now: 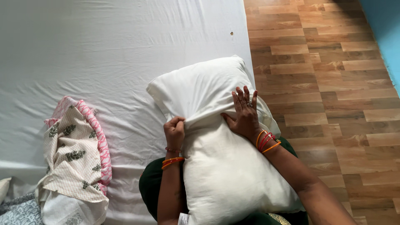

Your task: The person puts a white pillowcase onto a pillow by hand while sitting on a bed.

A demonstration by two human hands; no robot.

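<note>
Head view, looking down on a bed and its edge.

Things: white pillow (225, 166) standing on end across the lap, upper half leaning onto the bed's white sheet (104, 54). White pillowcase (200, 87) drawn over the pillow's upper end; lower hem bunched in a ridge across the pillow's middle.

Left hand (175, 131): at the left side of the pillow, on the hem ridge. Fingers (178, 121) curled tight, pinching a fold of pillowcase cloth. Orange and red bangles on the wrist just below.

Right hand (243, 114): flat on the right side of the pillow, over the hem. Fingers (241, 98) extended, held close together, pressing the cloth against the pillow; thumb angled in toward the left hand. Ring on one finger; orange and red bangles on the wrist below.

Surroundings: folded printed cloth (77, 154), cream with dark leaf motifs and a pink patterned border, lying on the sheet well left of the pillow. Grey patterned fabric (18, 210) at the lower left corner, past the printed cloth. Wood-look plank floor (333, 83) right of the pillow, beyond the bed edge. Blue wall (385, 29) at the far right. Dark green garment (150, 183) showing under the pillow's lower left side.
</note>
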